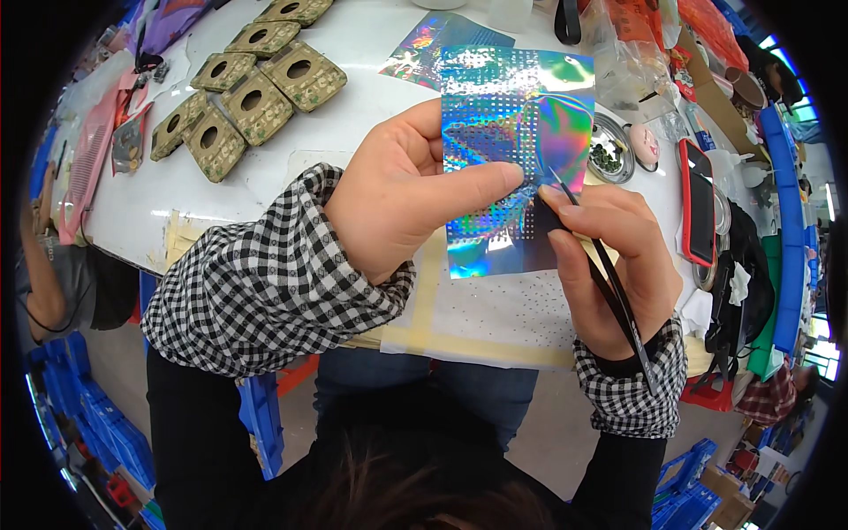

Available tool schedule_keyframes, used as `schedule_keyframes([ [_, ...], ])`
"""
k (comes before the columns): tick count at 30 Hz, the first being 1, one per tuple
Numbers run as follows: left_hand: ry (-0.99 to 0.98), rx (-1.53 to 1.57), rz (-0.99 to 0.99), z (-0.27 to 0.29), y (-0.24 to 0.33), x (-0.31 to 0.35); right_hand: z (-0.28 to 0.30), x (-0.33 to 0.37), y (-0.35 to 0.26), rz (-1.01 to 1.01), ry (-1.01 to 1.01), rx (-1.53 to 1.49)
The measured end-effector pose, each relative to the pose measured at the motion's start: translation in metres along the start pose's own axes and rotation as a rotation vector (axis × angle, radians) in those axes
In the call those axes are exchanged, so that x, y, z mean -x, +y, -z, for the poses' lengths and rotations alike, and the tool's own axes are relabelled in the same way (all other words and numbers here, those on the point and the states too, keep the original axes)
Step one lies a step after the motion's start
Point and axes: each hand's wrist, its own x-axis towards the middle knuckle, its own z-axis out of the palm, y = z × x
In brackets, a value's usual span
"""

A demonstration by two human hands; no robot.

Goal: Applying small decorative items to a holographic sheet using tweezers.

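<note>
My left hand (397, 190) grips a shiny holographic sheet (565, 79) by its left side, thumb across the front and the other fingers behind. Rows of small square marks cover much of the sheet. Black tweezers (609, 283) are in my right hand (632, 234), pinched between thumb and fingers. Their tips lie close to the sheet's lower right part; whether they hold anything is too small to tell. Below the sheet, a white paper (495, 309) dotted with tiny dark specks lies on the table. Another holographic sheet (415, 53) rests beyond my hands.
Several camouflage-patterned cases with round holes (252, 104) lie at the far left. On the right are a round metal dish (625, 168) with small dark green pieces, a red-cased phone (700, 203) and clear plastic bags (632, 84). Another person (53, 283) sits at the left.
</note>
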Motion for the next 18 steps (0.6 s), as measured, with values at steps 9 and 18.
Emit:
schedule_keyframes([
  [9,0.006,0.104,0.106,0.0012,0.0015,-0.0018,0.0005,0.0016,0.0014,0.038,-0.014,0.005],
  [18,-0.06,0.089,0.122,0.0035,0.0005,-0.0022,0.0011,0.0025,0.002,0.042,-0.045,0.015],
])
